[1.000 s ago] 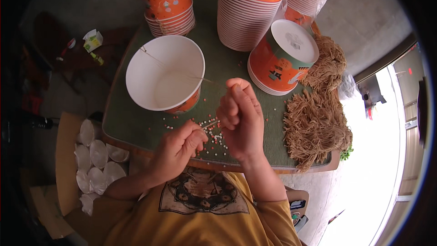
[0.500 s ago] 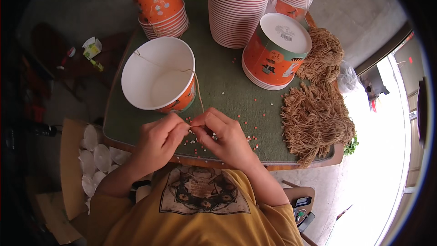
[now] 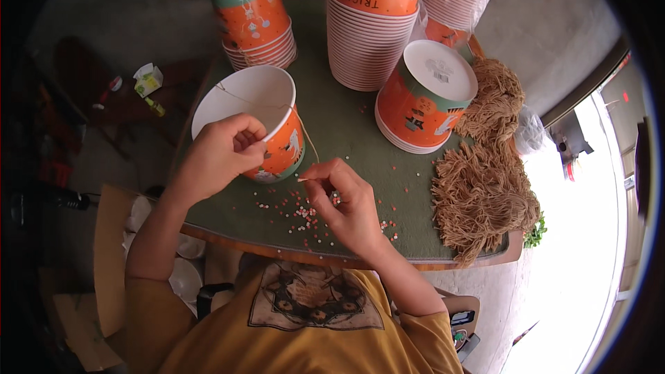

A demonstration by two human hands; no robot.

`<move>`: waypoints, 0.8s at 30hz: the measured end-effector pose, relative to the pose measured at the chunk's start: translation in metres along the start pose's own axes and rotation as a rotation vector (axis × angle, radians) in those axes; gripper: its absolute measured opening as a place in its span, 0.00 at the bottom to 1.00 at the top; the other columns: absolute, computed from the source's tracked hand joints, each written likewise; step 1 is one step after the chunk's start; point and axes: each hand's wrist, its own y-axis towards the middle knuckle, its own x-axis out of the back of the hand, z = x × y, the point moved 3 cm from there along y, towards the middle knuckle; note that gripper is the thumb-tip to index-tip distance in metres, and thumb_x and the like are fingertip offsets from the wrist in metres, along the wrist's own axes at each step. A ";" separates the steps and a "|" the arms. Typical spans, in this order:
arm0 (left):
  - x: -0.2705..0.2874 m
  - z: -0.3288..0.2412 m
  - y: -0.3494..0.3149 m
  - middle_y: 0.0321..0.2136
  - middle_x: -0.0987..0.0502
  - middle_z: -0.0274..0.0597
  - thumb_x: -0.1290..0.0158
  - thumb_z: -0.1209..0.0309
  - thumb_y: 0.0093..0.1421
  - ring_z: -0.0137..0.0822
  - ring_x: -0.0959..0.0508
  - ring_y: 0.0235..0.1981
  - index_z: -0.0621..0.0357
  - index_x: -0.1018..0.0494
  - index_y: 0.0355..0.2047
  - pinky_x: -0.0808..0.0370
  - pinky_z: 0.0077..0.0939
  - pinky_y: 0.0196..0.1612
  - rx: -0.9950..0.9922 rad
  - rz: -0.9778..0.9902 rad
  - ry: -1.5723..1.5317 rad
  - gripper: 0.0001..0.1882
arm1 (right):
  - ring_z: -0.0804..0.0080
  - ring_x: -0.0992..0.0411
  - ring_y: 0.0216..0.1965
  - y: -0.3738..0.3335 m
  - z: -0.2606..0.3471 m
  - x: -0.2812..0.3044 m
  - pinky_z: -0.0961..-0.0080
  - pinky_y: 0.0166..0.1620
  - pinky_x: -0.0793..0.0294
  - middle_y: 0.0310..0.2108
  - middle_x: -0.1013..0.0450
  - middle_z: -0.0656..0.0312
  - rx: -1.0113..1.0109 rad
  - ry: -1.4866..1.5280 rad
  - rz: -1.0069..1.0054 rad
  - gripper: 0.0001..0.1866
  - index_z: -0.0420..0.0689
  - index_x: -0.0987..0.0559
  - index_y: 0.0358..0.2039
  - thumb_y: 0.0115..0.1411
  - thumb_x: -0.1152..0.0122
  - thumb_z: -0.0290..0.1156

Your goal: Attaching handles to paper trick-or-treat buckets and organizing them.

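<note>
My left hand (image 3: 223, 150) is closed at the near rim of a white-lined orange paper bucket (image 3: 282, 150), fingers curled to the inner side and thumb outside. A thin twine handle (image 3: 307, 137) runs from the bucket's side to my right hand (image 3: 343, 197). There, thumb and forefinger are pinched, with a short pale end (image 3: 303, 179) poking out toward the left. Small orange and white beads (image 3: 305, 216) lie scattered below and around my right hand. The bucket stands on a green cloth-covered table (image 3: 339, 125).
Nested paper buckets stand at the far left (image 3: 253, 21), far middle (image 3: 367, 48) and right (image 3: 422, 107), upside down. Bundles of brown twine (image 3: 481, 194) lie along the right edge. Left below the table, an open cardboard box (image 3: 114, 249) holds pale round pieces.
My hands have parted: the left went up and left to the bucket's rim, the right stayed low with the twine. More of the bucket's side shows now. The whole view has shifted slightly.
</note>
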 end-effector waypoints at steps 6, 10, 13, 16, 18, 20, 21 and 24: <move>0.019 0.009 0.002 0.28 0.25 0.31 0.47 0.76 0.59 0.19 0.28 0.30 0.66 0.26 0.35 0.29 0.17 0.36 0.069 0.036 -0.140 0.06 | 0.65 0.27 0.38 0.032 0.015 -0.015 0.72 0.38 0.26 0.42 0.25 0.58 0.310 -0.207 0.022 0.08 0.41 0.26 0.35 0.54 0.43 0.17; 0.025 0.012 0.002 0.29 0.25 0.31 0.47 0.76 0.59 0.19 0.28 0.31 0.66 0.26 0.36 0.29 0.17 0.37 0.087 0.052 -0.207 0.06 | 0.58 0.28 0.41 0.045 0.016 -0.030 0.67 0.43 0.27 0.45 0.26 0.59 0.419 -0.250 0.045 0.10 0.43 0.26 0.35 0.52 0.42 0.18; 0.028 0.013 0.001 0.28 0.26 0.30 0.47 0.76 0.60 0.19 0.29 0.31 0.66 0.26 0.36 0.29 0.16 0.36 0.086 0.074 -0.234 0.06 | 0.59 0.28 0.39 0.048 0.010 -0.030 0.68 0.41 0.27 0.41 0.25 0.60 0.396 -0.265 0.065 0.09 0.43 0.26 0.35 0.52 0.42 0.18; 0.029 0.015 0.002 0.28 0.26 0.30 0.48 0.76 0.60 0.18 0.29 0.30 0.66 0.26 0.36 0.30 0.16 0.36 0.069 0.074 -0.261 0.06 | 0.58 0.28 0.36 0.050 0.011 -0.029 0.68 0.41 0.27 0.36 0.25 0.60 0.332 -0.233 0.167 0.08 0.43 0.26 0.34 0.53 0.41 0.19; 0.031 0.017 0.004 0.29 0.27 0.29 0.48 0.76 0.60 0.18 0.30 0.30 0.66 0.26 0.36 0.30 0.16 0.36 0.057 0.061 -0.282 0.06 | 0.58 0.28 0.34 0.048 0.010 -0.033 0.66 0.38 0.27 0.33 0.26 0.60 0.326 -0.211 0.114 0.08 0.42 0.26 0.34 0.53 0.41 0.20; 0.031 0.019 0.005 0.29 0.27 0.29 0.47 0.76 0.60 0.18 0.30 0.31 0.64 0.28 0.36 0.30 0.16 0.37 0.063 0.064 -0.298 0.05 | 0.59 0.28 0.32 0.048 0.010 -0.034 0.65 0.36 0.26 0.30 0.27 0.60 0.323 -0.188 0.061 0.08 0.42 0.27 0.34 0.53 0.40 0.21; 0.031 0.019 0.005 0.29 0.27 0.29 0.47 0.76 0.60 0.18 0.30 0.31 0.64 0.28 0.36 0.30 0.16 0.37 0.064 0.064 -0.300 0.05 | 0.62 0.28 0.31 0.049 0.009 -0.033 0.69 0.34 0.27 0.30 0.27 0.59 0.242 -0.176 0.034 0.05 0.41 0.26 0.33 0.55 0.41 0.22; 0.029 0.018 0.002 0.30 0.28 0.29 0.47 0.75 0.60 0.18 0.30 0.32 0.63 0.29 0.35 0.30 0.16 0.38 0.064 0.099 -0.304 0.05 | 0.64 0.29 0.27 0.053 0.011 -0.033 0.71 0.31 0.28 0.28 0.28 0.58 0.104 -0.126 -0.009 0.03 0.40 0.26 0.31 0.56 0.42 0.23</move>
